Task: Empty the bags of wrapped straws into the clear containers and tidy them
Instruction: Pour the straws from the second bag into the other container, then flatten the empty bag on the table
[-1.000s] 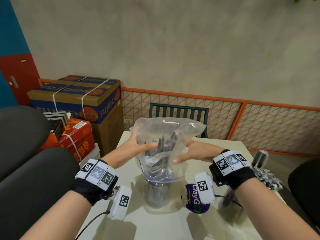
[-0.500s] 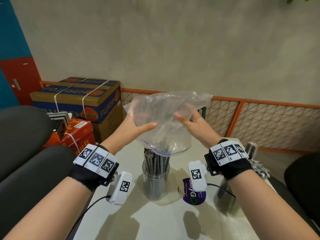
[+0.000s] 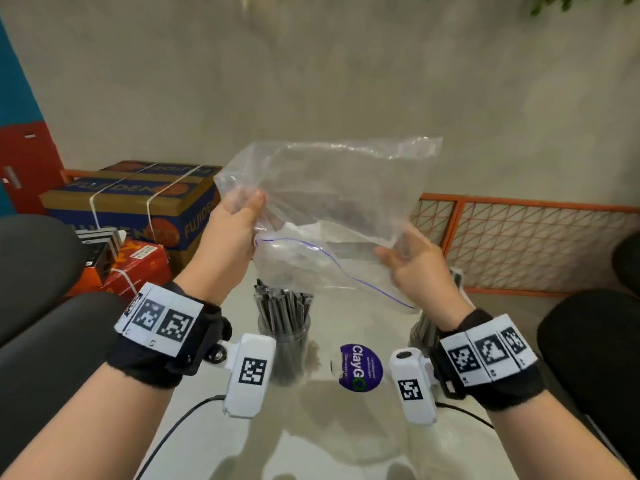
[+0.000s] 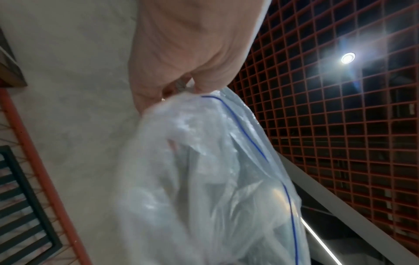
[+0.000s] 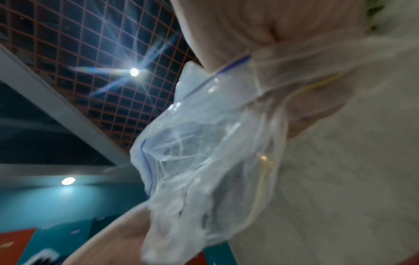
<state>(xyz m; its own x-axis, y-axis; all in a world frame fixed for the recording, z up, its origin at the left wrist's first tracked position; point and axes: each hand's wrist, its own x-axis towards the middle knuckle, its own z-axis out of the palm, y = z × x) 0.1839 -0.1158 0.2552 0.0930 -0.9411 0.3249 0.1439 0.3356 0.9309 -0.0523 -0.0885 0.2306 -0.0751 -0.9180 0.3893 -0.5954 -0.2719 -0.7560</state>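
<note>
Nearest to us in the head view are our two forearms with black wrist bands and white camera units; between them lies the pale table (image 3: pixel 311 434), with a purple round sticker (image 3: pixel 360 368) on it that reads ClayGO. Just beyond, a clear container (image 3: pixel 285 344) stands upright on the table, packed with dark wrapped straws (image 3: pixel 282 304) that stick up past its rim; a second container (image 3: pixel 424 327) shows only partly behind our right wrist, so we cannot tell what it holds.

Above the first container, apart from the straws, we hold a clear plastic bag (image 3: pixel 329 209) in the air; its blue-lined mouth faces down and toward us, and it looks empty. Our left hand (image 3: pixel 232 233) grips the bag's left side near the mouth, thumb on the front and the plastic gathered in the curled fingers; the left wrist view shows that hand (image 4: pixel 181 53) pinching crumpled film (image 4: pixel 204 179). Our right hand (image 3: pixel 415 261) clasps the bag's lower right edge by the mouth; the right wrist view shows the plastic (image 5: pixel 204 152) wrapped over those fingers (image 5: pixel 294 71), blurred.

Farther off on the left are dark chair backs (image 3: pixel 34 271), red boxes (image 3: pixel 138 268) and a strapped cardboard carton (image 3: pixel 138 199); on the right runs an orange lattice rail (image 3: pixel 519 244) against the grey wall (image 3: pixel 346 81).
</note>
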